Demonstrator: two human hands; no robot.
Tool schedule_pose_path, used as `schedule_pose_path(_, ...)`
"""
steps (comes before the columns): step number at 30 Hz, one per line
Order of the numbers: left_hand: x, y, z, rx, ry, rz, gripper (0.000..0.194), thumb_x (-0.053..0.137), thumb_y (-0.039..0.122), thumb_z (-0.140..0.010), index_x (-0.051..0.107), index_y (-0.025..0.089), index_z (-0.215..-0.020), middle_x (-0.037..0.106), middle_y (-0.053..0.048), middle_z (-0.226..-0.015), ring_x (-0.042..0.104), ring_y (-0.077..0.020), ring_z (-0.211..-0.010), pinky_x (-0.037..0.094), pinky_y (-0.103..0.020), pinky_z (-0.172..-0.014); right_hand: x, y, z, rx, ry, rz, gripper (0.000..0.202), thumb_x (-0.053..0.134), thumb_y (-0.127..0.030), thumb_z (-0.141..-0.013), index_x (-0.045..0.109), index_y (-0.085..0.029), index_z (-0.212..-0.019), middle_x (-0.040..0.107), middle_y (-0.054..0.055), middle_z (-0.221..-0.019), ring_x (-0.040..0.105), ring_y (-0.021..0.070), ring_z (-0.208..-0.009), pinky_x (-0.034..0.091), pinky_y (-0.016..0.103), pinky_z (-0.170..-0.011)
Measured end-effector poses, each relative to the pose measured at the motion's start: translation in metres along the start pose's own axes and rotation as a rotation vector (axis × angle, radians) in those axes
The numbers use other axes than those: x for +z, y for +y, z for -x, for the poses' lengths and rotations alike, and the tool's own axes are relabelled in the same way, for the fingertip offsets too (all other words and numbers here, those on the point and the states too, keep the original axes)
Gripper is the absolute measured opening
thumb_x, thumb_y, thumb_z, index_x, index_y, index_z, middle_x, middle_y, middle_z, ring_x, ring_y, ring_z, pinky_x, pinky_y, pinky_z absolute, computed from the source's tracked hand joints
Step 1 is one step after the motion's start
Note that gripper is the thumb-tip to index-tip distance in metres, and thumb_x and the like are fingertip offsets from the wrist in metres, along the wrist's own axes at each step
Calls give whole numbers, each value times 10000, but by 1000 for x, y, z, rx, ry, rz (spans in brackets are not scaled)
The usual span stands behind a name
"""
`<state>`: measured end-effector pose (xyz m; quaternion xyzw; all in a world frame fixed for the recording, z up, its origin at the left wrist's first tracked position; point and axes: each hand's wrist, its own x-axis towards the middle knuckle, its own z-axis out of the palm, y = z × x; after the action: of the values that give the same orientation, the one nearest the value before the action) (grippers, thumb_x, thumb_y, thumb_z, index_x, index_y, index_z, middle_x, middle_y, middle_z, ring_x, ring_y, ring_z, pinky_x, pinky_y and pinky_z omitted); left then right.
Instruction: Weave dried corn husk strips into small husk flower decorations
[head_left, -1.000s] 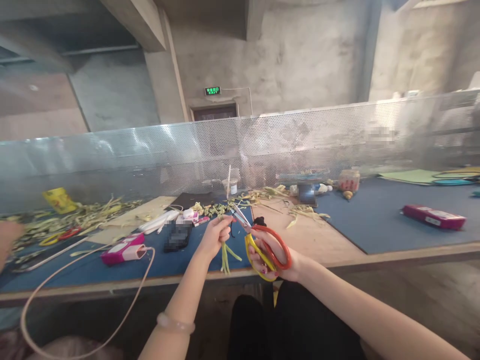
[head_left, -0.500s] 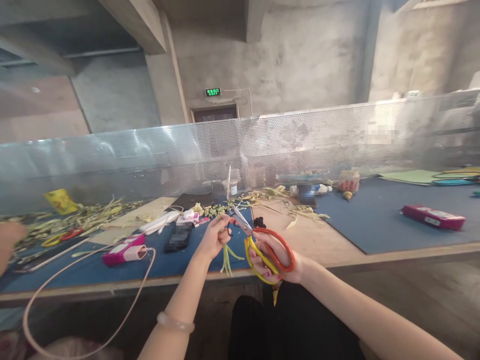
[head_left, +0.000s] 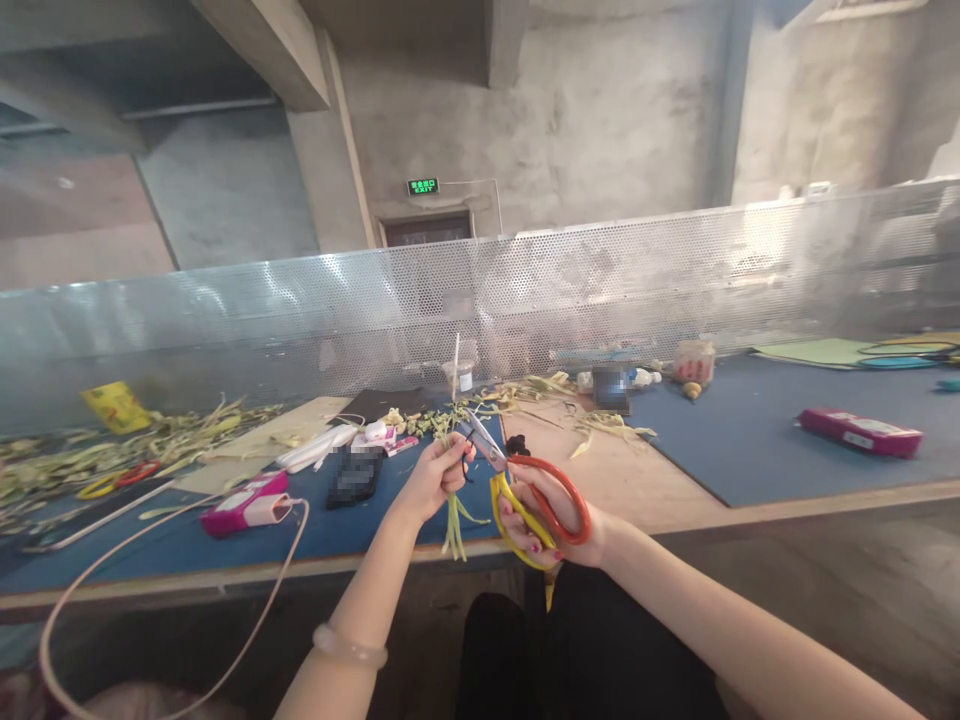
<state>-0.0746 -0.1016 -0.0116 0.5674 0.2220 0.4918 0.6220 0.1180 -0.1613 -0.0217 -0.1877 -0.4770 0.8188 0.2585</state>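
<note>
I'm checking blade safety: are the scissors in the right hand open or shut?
The scissors are partly open: the blades form a narrow V near the left hand, and the handles stand apart.

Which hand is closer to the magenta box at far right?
Right. The right hand, holding scissors, is left of the magenta box; the left hand, pinching green stalks, is farther left.

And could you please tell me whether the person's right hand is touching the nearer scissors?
Touching. The head view shows it plainly: the right hand is wrapped around the nearer scissors at their orange-red and yellow handles.
</note>
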Motion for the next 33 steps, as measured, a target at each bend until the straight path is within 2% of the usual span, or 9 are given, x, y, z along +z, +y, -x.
schedule_pose_path(6,1,-1,-1,-14,41,-61,245,650,308,-721,483,136,-667,475,48,-587,202,32,-340,118,-117,-325,1,0,0,-10,16,1,445,399,-598,-771,461,-161,-707,336,-46,-565,352,67,-407,189,169,-280)
schedule_pose_path(12,-1,-3,-3,9,48,-123,267,655,332,-708,485,133,-654,469,45,-578,214,26,-349,128,-112,-327,2,1,-1,1,85,-15,469,391,-625,-760,441,-164,-686,326,-54,-563,300,47,-385,171,153,-274)
schedule_pose_path(23,2,-3,-4,48,113,-156,278,688,343,-658,506,134,-625,482,44,-538,230,21,-324,122,-122,-316,2,2,0,6,68,-35,455,413,-608,-757,454,-160,-692,335,-47,-557,334,60,-409,182,156,-289)
schedule_pose_path(27,2,8,-23,72,94,-172,251,679,323,-667,516,135,-635,509,34,-555,238,19,-323,127,-127,-313,-6,-9,-9,-42,35,-65,458,406,-613,-755,453,-162,-687,332,-49,-538,317,63,-395,151,164,-282)
schedule_pose_path(30,1,16,-49,101,74,-184,231,688,299,-657,524,136,-651,521,28,-565,260,14,-328,133,-128,-314,-12,-23,-17,-102,60,-69,427,421,-583,-761,451,-164,-686,337,-49,-535,311,62,-393,119,162,-282)
schedule_pose_path(33,0,15,-74,112,49,-189,239,687,305,-655,520,135,-657,528,26,-578,234,23,-319,121,-131,-315,-16,-29,-23,-195,90,-93,409,428,-556,-766,441,-159,-665,354,-49,-536,296,51,-390,117,160,-292)
